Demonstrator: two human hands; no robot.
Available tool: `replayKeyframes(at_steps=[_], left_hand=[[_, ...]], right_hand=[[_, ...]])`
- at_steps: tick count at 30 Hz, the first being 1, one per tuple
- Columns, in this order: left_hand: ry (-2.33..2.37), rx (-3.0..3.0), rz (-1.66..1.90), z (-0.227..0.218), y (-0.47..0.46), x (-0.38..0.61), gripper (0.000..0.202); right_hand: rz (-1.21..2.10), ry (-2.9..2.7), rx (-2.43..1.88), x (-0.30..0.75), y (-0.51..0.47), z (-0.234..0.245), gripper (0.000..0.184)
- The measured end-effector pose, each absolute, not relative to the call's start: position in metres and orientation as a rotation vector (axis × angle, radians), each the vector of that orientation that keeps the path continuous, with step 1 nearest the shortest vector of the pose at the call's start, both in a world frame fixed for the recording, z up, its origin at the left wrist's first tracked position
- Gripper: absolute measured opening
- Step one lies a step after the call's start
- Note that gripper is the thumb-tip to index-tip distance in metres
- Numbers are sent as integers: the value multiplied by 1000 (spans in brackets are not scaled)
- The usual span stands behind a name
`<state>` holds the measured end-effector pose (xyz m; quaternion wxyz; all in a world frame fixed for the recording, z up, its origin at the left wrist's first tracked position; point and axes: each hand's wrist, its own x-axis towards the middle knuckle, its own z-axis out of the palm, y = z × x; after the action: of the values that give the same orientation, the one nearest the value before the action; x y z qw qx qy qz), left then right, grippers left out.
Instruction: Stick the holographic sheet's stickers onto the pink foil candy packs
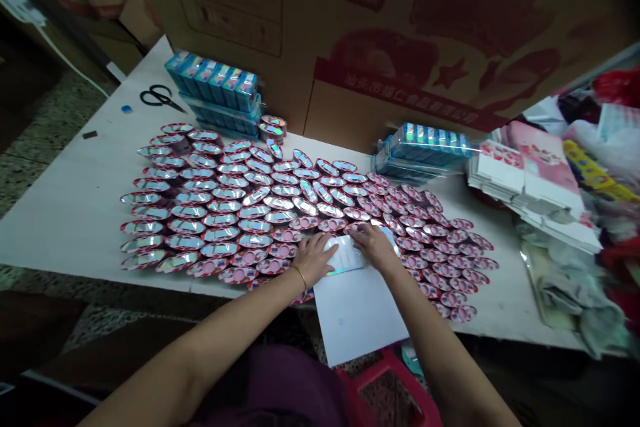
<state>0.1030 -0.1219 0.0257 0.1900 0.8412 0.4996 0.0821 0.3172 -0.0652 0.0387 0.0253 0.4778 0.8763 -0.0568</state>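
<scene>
Amid oval packs (220, 219): left fingers (320, 241), right fingers (361, 235) on pale panel (345, 257).

Your view is dim, darkest at the corners and across the shaded carton (300, 27). The pale table (65, 200) and white sheet (360, 313) look brightest, while glare flashes off the shiny oval packs (215, 233). Wide-angle distortion stretches your edges, leaving the clutter (595, 167) at right soft.

1 head-worn camera looks forward and down, near the table (65, 207).
</scene>
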Motion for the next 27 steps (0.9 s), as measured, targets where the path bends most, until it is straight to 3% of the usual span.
replayKeyframes(at_steps=[6, 10, 14, 18, 23, 27], left_hand=[[1445, 2382, 235, 12, -127, 106, 55], [1478, 2342, 263, 14, -128, 109, 52], [1472, 2255, 315, 19, -125, 112, 48], [1424, 1952, 535, 33, -122, 98, 27], [1258, 1028, 927, 57, -136, 50, 48], [1261, 591, 970, 69, -162, 13, 44]], right_hand=[[-99, 2813, 1475, 323, -89, 14, 29], [-238, 2830, 1671, 318, -101, 47, 18], [-802, 2802, 1941, 298, -109, 124, 13], [-1393, 2583, 2145, 267, -110, 171, 15], [-2104, 2001, 2413, 220, -116, 143, 22], [-2481, 1627, 2390, 179, -133, 114, 25]])
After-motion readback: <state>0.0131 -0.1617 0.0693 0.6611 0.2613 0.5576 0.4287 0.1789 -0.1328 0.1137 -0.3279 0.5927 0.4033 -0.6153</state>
